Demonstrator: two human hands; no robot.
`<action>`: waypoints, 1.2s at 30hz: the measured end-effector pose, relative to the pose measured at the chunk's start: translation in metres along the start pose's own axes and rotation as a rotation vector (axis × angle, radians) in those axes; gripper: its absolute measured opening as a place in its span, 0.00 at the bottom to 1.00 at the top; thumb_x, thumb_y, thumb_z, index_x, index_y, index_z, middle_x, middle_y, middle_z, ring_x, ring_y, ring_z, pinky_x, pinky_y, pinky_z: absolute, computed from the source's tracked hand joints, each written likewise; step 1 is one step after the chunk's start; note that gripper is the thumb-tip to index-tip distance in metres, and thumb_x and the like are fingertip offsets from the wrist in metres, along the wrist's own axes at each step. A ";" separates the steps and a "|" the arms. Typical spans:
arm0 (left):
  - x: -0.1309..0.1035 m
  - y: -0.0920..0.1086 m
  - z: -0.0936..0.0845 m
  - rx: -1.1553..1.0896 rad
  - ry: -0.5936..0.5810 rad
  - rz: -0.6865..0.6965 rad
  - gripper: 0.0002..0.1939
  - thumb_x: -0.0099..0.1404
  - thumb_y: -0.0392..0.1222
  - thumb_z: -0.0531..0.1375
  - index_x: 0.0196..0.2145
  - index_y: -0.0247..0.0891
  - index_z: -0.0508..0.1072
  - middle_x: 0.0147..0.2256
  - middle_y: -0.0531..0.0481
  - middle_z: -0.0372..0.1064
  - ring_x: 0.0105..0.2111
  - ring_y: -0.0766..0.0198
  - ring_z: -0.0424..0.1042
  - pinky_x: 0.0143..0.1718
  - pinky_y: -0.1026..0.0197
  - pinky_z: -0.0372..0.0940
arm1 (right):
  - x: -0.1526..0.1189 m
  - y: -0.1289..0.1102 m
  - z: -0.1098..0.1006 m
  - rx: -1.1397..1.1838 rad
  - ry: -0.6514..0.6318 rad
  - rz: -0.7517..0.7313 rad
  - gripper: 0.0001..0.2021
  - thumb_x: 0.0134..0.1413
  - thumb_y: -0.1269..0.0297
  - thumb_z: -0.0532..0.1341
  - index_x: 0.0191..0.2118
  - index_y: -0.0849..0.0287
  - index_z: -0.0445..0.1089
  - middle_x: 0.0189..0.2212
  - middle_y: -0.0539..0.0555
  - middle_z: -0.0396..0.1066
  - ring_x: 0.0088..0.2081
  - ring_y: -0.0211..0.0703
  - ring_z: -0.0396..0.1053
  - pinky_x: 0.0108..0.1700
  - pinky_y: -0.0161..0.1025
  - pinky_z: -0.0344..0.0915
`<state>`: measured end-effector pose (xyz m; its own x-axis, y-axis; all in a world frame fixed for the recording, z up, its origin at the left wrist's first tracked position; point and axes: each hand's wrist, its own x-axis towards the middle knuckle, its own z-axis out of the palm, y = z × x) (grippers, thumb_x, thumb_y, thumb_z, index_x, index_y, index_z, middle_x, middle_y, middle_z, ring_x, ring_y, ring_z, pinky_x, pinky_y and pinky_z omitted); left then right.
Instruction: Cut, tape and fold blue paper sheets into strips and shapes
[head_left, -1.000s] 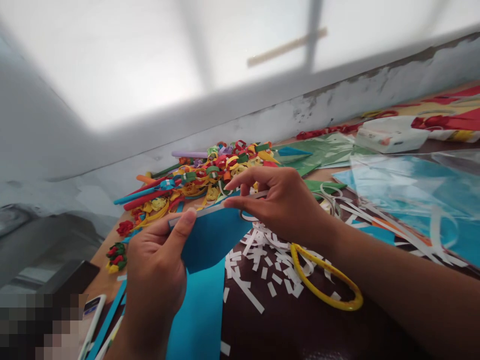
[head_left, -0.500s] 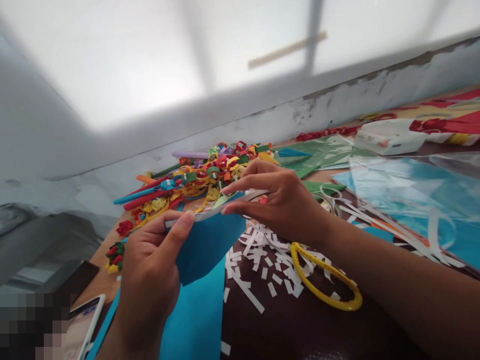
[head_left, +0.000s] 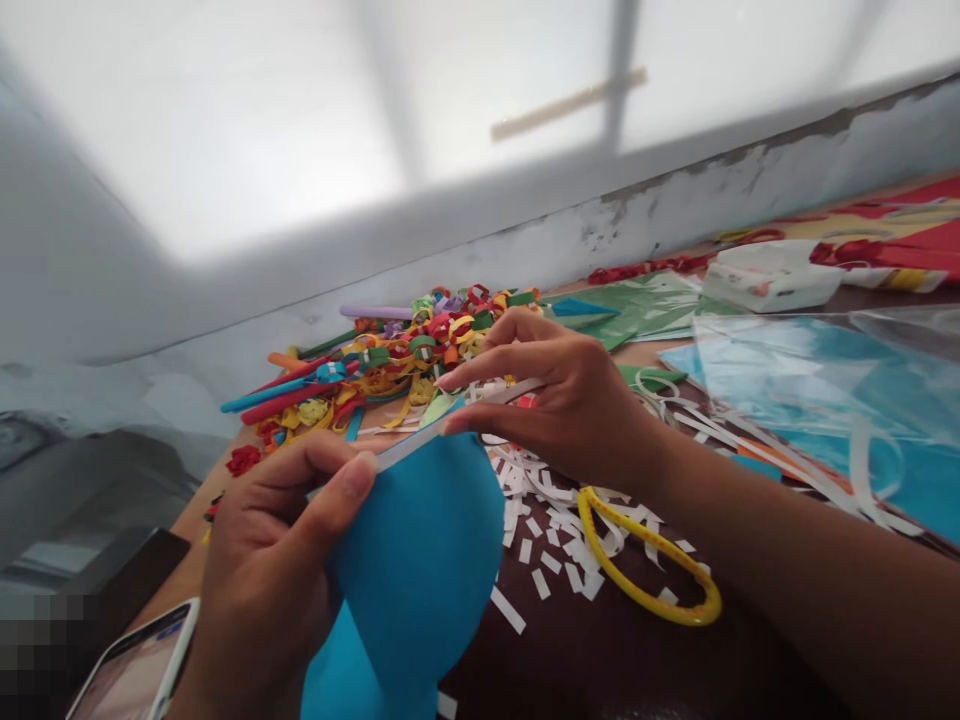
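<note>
A blue paper sheet (head_left: 427, 540) hangs curved below my two hands, with a white strip, which looks like tape, (head_left: 409, 446) along its upper edge. My left hand (head_left: 277, 550) pinches the edge and the strip between thumb and forefinger. Thumb and fingers of my right hand (head_left: 555, 390) close on the strip farther right, and its loose end sticks out past the fingers. Part of the sheet lies behind my left hand. A yellow bangle (head_left: 649, 560) is around my right forearm.
Colourful paper chains and rolls (head_left: 397, 350) are heaped behind my hands. White paper bits (head_left: 559, 545) litter the dark tabletop. A phone (head_left: 139, 660) lies at lower left. Blue sheets in clear plastic (head_left: 825, 390) and a white box (head_left: 769, 275) are on the right.
My left hand has moved a little left and down. The blue sheet has swung into fuller view and bulges right, and the strip now looks straighter.
</note>
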<state>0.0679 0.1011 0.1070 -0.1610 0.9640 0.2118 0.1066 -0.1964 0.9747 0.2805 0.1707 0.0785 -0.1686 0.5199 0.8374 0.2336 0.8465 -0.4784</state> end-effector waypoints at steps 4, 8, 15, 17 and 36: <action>0.005 0.000 -0.001 -0.069 -0.152 -0.108 0.11 0.49 0.47 0.76 0.24 0.43 0.79 0.22 0.52 0.75 0.18 0.67 0.69 0.18 0.68 0.66 | -0.003 0.003 0.002 -0.139 -0.037 -0.049 0.15 0.51 0.53 0.75 0.42 0.53 0.82 0.36 0.51 0.72 0.38 0.41 0.71 0.41 0.39 0.69; 0.014 -0.004 -0.004 0.062 -0.227 -0.115 0.13 0.53 0.51 0.73 0.34 0.45 0.85 0.31 0.46 0.82 0.26 0.55 0.80 0.24 0.62 0.73 | -0.009 0.003 0.004 -0.408 -0.133 -0.219 0.10 0.59 0.53 0.70 0.37 0.54 0.82 0.36 0.52 0.74 0.30 0.36 0.69 0.33 0.37 0.62; 0.026 -0.014 -0.001 0.395 -0.271 0.041 0.23 0.50 0.53 0.74 0.43 0.43 0.85 0.29 0.43 0.82 0.29 0.49 0.81 0.24 0.59 0.73 | -0.013 -0.003 0.008 -0.526 -0.190 -0.359 0.13 0.67 0.60 0.62 0.32 0.52 0.80 0.35 0.49 0.75 0.27 0.33 0.64 0.28 0.38 0.54; 0.028 -0.016 0.001 0.345 -0.295 0.030 0.23 0.50 0.52 0.74 0.43 0.42 0.85 0.26 0.44 0.80 0.26 0.53 0.79 0.20 0.61 0.69 | -0.014 -0.004 0.011 -0.464 -0.185 -0.332 0.11 0.67 0.63 0.62 0.34 0.53 0.80 0.35 0.50 0.75 0.28 0.34 0.66 0.30 0.37 0.57; 0.017 -0.009 -0.008 0.202 -0.381 -0.226 0.09 0.50 0.48 0.74 0.24 0.43 0.82 0.22 0.46 0.74 0.20 0.56 0.72 0.16 0.63 0.61 | -0.011 -0.008 -0.004 -0.321 -0.072 -0.294 0.04 0.58 0.57 0.71 0.34 0.48 0.80 0.32 0.50 0.70 0.32 0.40 0.69 0.37 0.41 0.68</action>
<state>0.0568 0.1180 0.1028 0.1648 0.9830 -0.0813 0.3049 0.0276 0.9520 0.2844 0.1582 0.0741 -0.3358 0.2790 0.8997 0.4495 0.8868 -0.1072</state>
